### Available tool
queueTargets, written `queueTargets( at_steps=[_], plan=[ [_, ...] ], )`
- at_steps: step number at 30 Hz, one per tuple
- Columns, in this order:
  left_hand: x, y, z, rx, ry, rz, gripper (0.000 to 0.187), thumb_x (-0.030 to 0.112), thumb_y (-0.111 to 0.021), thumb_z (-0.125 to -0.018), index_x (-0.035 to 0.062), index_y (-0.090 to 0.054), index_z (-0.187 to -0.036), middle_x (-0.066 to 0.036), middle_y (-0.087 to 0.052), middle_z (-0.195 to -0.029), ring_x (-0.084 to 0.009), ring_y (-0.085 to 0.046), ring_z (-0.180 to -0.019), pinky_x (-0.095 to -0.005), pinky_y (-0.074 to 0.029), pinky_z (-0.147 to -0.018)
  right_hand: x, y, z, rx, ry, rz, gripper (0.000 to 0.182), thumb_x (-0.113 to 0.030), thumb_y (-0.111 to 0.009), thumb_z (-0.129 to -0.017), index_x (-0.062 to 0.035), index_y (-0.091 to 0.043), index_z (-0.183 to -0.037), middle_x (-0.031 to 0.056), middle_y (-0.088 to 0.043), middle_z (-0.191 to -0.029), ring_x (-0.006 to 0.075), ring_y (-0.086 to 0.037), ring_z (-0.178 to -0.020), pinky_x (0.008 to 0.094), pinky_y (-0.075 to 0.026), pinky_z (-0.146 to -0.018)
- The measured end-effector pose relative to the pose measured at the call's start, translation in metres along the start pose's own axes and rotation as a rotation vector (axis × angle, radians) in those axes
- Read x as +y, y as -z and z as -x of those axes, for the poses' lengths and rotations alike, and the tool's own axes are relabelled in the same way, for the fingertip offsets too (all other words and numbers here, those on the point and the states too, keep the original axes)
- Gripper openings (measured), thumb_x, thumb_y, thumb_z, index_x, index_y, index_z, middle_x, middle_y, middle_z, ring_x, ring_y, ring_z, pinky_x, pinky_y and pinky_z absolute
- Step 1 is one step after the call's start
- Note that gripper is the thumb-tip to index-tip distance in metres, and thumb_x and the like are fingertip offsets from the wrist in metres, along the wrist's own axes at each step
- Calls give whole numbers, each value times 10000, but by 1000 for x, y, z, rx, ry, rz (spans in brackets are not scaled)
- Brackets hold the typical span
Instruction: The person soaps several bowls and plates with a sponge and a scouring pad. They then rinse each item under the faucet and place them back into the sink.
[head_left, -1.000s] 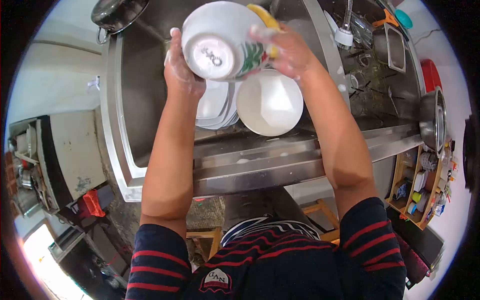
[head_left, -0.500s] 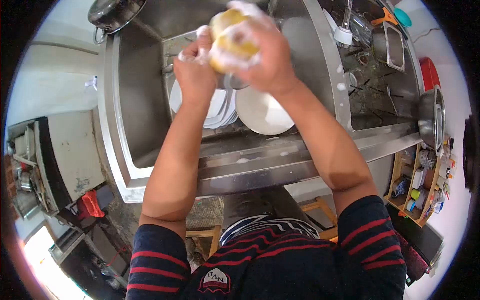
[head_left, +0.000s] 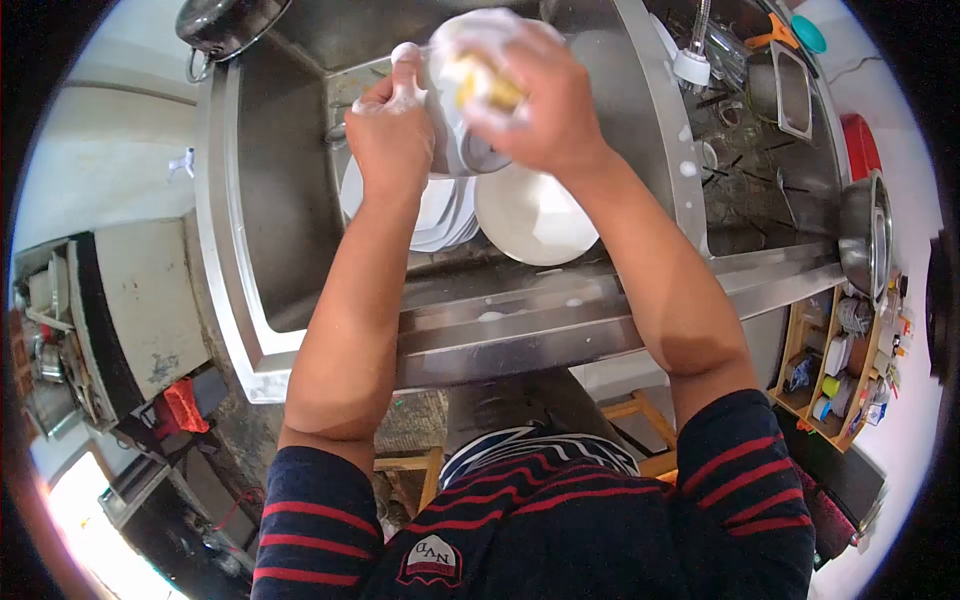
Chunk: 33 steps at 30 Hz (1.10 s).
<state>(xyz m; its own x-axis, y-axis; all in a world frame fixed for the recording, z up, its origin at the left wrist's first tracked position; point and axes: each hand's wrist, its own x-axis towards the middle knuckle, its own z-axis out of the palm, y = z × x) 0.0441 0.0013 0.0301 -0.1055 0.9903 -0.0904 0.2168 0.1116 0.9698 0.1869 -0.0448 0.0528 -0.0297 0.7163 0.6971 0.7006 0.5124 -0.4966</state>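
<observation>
My left hand (head_left: pixel 392 135) grips the edge of a pale, foam-covered dish (head_left: pixel 447 130), thumb up and suds on the fingers. My right hand (head_left: pixel 550 105) is closed around a yellow sponge (head_left: pixel 490 85), pressed against the dish's soapy face. The sponge is slightly blurred, and thick white lather covers the dish's top. Whether the dish is a plate or a bowl I cannot tell. Below the hands, a stack of white plates (head_left: pixel 440 232) and a round cream plate (head_left: pixel 538 222) lie in the steel sink.
A dark metal pot (head_left: pixel 228 28) stands at the sink's upper left corner. Glasses and utensils lie in the right basin (head_left: pixel 735 215), under a hose tap (head_left: pixel 692 66). A steel bowl (head_left: pixel 858 235) sits at its right edge. The sink's front rim (head_left: pixel 500 335) carries foam spots.
The sponge in my right hand has shifted right over the dish, and more of the dish's soapy surface shows. My left hand keeps its hold, almost in the same spot.
</observation>
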Motion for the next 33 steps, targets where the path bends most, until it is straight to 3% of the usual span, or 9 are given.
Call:
queueTargets(
  at_steps=[2, 9, 15, 17, 19, 21, 24, 29, 33],
  plan=[
    [6, 0, 2, 21, 73, 90, 499, 417, -639, -878, -81, -671, -879, -67, -577, -636, -144, -507, -632, -299, -452, -620, 4, -1, -2, 129, -455, -23, 294, -122, -686, -761, 8, -600, -1010, 189, -639, -912, 327, -645, -820, 382, -503, -714],
    [0, 7, -11, 77, 347, 580, 548, 422, -625, -893, -114, -585, -998, -136, -614, -880, -206, -584, -747, -336, -490, -676, -15, -21, 9, -33, 251, 103, 393, -197, -731, -594, -119, -665, -973, 150, -555, -1075, 349, -536, -1030, 452, -437, -902],
    [4, -4, -4, 128, 358, 394, 604, 416, -623, -891, -106, -515, -1177, -173, -634, -1040, -260, -630, -878, -396, -517, -731, 6, -16, 8, 142, -40, 113, 410, -147, -721, -616, -144, -678, -1024, 109, -577, -1138, 319, -566, -963, 429, -460, -861],
    [-4, -4, -6, 55, 343, 473, 573, 423, -600, -904, -80, -542, -1171, -162, -650, -981, -239, -628, -835, -377, -503, -714, -7, -18, 9, 88, 81, 81, 382, -164, -724, -617, -129, -672, -994, 117, -572, -1094, 338, -557, -969, 447, -453, -848],
    [-6, 15, -7, -148, -107, 132, 521, 436, -579, -914, -59, -603, -1074, -123, -655, -850, -204, -610, -745, -355, -492, -682, -14, -21, 9, 39, 193, 46, 358, -182, -726, -618, -114, -665, -964, 124, -567, -1050, 356, -548, -974, 464, -446, -834],
    [-4, 9, -3, -89, 30, 312, 497, 445, -562, -922, -46, -635, -937, -67, -624, -744, -153, -555, -638, -302, -465, -600, -13, -20, 10, 8, 264, 33, 361, -187, -720, -627, -120, -665, -978, 128, -573, -1037, 360, -546, -980, 473, -442, -843],
    [3, 5, 4, -51, 66, 246, 498, 471, -597, -900, -11, -631, -782, 21, -496, -575, -60, -399, -466, -235, -323, -426, 0, -5, 6, 141, -55, 58, 316, -123, -664, -735, -31, -621, -1034, 160, -614, -1021, 348, -596, -922, 410, -481, -799],
    [11, -1, 16, -52, 28, -16, 493, 435, -598, -904, 0, -608, -673, -20, -518, -523, -96, -447, -438, -286, -369, -428, -3, -3, 3, 167, -342, -63, 262, -115, -637, -776, 4, -609, -1008, 199, -601, -1002, 378, -593, -932, 435, -468, -799],
    [-10, 6, 2, -11, -284, 74, 521, 452, -588, -905, -9, -641, -668, -16, -519, -524, -87, -461, -477, -289, -390, -480, -37, -8, -5, -14, 229, -6, 306, -190, -667, -767, -31, -621, -1024, 189, -573, -1130, 391, -569, -1004, 451, -433, -873]
  ],
)
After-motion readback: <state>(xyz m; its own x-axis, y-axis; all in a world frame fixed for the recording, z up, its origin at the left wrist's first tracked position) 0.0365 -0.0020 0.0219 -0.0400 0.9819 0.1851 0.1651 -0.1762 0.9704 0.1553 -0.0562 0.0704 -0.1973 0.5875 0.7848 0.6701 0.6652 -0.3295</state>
